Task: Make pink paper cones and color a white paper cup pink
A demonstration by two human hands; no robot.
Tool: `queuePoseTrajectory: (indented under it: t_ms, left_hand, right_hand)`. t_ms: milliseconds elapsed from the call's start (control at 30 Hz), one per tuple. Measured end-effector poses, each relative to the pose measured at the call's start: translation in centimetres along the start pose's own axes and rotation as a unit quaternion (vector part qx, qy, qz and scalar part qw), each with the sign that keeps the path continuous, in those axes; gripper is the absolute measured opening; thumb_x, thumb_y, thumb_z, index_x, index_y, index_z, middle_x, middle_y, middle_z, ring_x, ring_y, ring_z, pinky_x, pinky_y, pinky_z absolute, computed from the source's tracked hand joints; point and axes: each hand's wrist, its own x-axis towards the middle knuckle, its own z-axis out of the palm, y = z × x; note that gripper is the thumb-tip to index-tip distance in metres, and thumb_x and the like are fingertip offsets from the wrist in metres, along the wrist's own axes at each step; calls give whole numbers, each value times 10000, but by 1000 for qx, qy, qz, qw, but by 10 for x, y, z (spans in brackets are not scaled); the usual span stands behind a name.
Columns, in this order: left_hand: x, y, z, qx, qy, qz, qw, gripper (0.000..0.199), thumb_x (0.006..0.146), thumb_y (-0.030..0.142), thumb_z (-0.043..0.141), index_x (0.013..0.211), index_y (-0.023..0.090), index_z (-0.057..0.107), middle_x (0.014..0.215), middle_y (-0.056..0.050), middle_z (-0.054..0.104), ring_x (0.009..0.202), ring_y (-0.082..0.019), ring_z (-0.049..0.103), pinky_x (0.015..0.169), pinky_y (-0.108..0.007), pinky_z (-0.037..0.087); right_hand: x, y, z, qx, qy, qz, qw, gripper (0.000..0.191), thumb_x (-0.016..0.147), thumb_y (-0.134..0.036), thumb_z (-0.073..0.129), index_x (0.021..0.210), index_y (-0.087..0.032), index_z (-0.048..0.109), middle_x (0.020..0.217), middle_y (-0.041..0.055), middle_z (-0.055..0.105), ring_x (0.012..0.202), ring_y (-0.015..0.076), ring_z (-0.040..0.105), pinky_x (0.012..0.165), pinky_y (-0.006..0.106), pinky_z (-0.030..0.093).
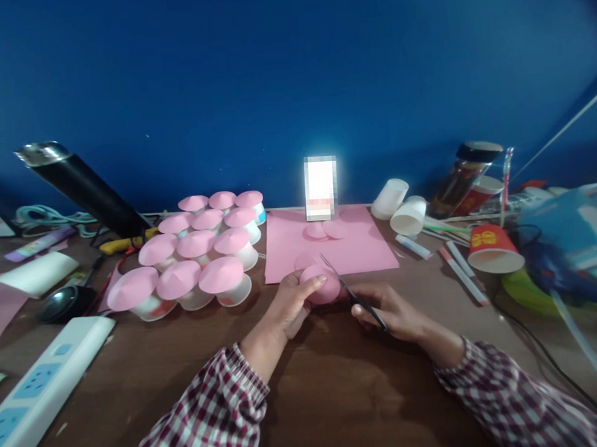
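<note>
My left hand (295, 300) pinches a round pink paper piece (326, 287) near the middle of the table. My right hand (386, 309) is closed on dark scissors (363, 301), whose blades point up and left against the right edge of the round piece. Beyond my hands lies a stack of pink paper (364, 247), with small pink circles (333, 230) on top. To the left stand several paper cups (235, 291), each topped with a shallow pink paper cone (221, 274).
A power strip (51, 376), black computer mouse (65, 302) and tilted dark bottle (86, 188) are on the left. A bright blurred panel (321, 189) stands behind the paper. White cups (409, 216), markers (464, 275) and a red cup (494, 248) lie right.
</note>
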Motion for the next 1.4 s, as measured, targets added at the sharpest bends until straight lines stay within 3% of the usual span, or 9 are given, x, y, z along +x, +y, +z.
queuePoseTrajectory:
  t_ms: [700,1200,1400]
  left_hand:
    - [0,1,-2,1,-16,3,1000,276,718,305,697,878,82,675,755,-101,692,716,-211,644,739,-349,486]
    - [0,5,-4,5,-4,-10,1000,234,686,288,714,790,82,674,728,-89,683,672,-161,611,686,-275,465]
    - [1,6,-6,11,-2,-24,1000,232,688,269,714,821,82,676,728,-84,683,688,-165,613,702,-285,465]
  right_hand:
    - [0,-6,0,-31,4,5,1000,433,842,-493,565,1039,-116,642,625,-18,491,508,76,420,463,183,331]
    - [0,-5,-1,-62,-1,13,998,386,848,-483,558,957,-120,632,616,-24,470,512,76,418,460,182,322]
    - [0,-3,-1,-63,-3,13,998,385,848,-470,567,1022,-133,634,624,-25,487,508,75,422,461,181,323]
